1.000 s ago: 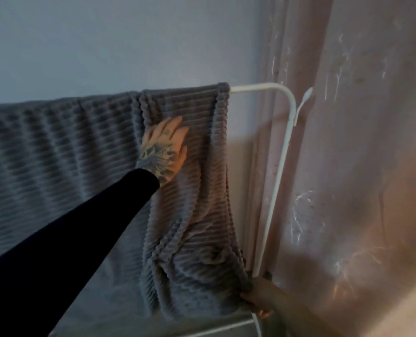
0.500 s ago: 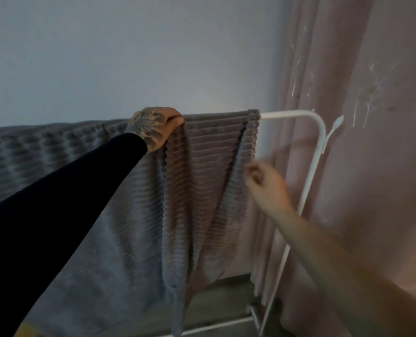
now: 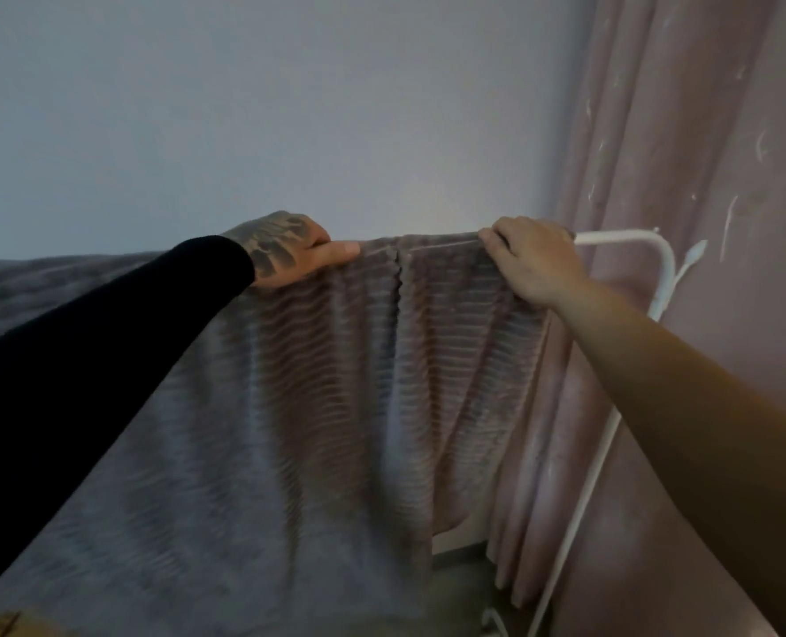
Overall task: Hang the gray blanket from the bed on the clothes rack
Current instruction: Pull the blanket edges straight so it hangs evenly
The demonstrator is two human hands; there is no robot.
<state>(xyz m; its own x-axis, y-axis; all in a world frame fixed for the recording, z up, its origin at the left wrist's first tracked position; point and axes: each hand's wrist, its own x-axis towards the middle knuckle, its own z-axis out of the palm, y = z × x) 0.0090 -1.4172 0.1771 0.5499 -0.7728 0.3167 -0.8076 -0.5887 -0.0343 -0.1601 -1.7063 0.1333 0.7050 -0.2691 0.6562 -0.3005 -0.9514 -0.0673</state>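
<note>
The gray ribbed blanket (image 3: 326, 406) hangs over the top bar of the white clothes rack (image 3: 620, 235) and drapes down toward the floor. My left hand (image 3: 285, 250), tattooed and in a black sleeve, grips the blanket's top fold over the bar, thumb pointing right. My right hand (image 3: 531, 255) grips the blanket's right end on the bar, fingers curled over the top. The bar under the blanket is hidden; only its right end and the right upright show.
A pink curtain (image 3: 703, 177) hangs right behind the rack's right upright (image 3: 584, 498). A plain pale wall (image 3: 244, 108) stands behind the rack. A strip of floor (image 3: 464, 581) and the rack's foot show at the bottom right.
My right hand rose from the blanket's lower corner to the top bar and took hold of the right end. My left hand moved from flat on the cloth to gripping the top fold.
</note>
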